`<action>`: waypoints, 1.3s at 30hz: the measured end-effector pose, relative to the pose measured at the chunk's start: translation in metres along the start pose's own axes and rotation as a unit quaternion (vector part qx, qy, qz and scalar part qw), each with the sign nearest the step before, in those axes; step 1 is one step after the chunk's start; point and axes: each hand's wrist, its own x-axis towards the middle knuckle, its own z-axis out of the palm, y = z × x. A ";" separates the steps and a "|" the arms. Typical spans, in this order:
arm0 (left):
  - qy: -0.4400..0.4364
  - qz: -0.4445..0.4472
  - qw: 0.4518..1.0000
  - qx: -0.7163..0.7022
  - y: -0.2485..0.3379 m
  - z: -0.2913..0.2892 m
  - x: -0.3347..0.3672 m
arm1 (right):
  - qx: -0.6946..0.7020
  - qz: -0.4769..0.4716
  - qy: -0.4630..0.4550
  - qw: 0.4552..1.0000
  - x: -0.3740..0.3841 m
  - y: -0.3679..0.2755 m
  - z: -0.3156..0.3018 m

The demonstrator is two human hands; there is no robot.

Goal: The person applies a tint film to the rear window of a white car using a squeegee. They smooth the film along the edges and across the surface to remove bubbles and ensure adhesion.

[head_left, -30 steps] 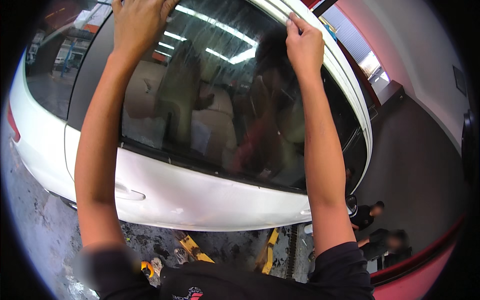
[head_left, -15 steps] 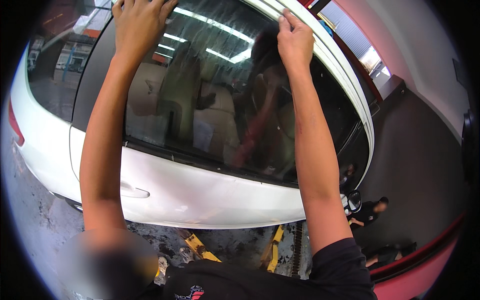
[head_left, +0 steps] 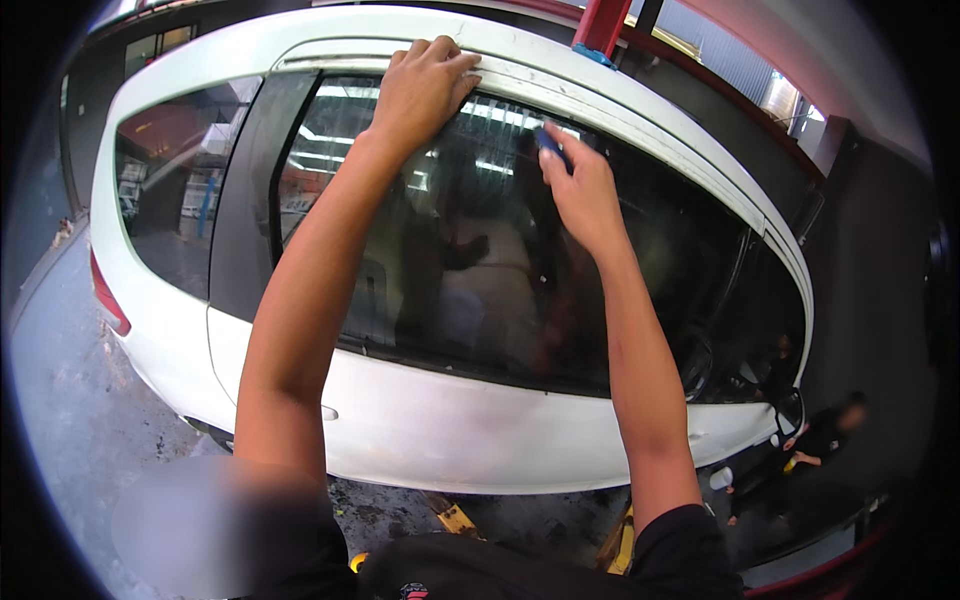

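Observation:
A white car stands before me, its dark side window (head_left: 480,240) framed by white trim (head_left: 590,100) along the roof. My left hand (head_left: 425,88) rests against the trim at the window's upper edge, fingers spread and bent over it. A small dark blue flat piece (head_left: 548,143), too blurred to name exactly, is pinched between the thumb and fingers of my right hand (head_left: 580,185). That hand is in front of the upper part of the glass, just below the trim. Streaks and reflected ceiling lights show on the window.
Yellow lift arms (head_left: 455,515) lie low under the car. A red post (head_left: 603,28) with a blue pad rises behind the roof. At the lower right, a person in dark clothes (head_left: 825,435) is near the side mirror (head_left: 790,408). A blurred round patch covers the lower left.
My view has shifted, bringing the roof edge and more of the car into sight. My right hand has come off the trim to the glass, and the blue piece now shows in it.

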 end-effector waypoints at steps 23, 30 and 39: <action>-0.032 0.011 0.996 0.083 0.020 0.019 0.013 | 0.540 0.184 -0.177 0.802 -0.204 0.106 0.026; -0.006 -0.022 0.994 0.109 0.029 0.020 0.013 | 0.609 0.143 -0.210 0.751 -0.209 0.127 0.022; 0.012 -0.160 0.986 0.052 0.008 0.006 0.019 | 0.716 0.072 -0.236 0.653 -0.211 0.145 0.023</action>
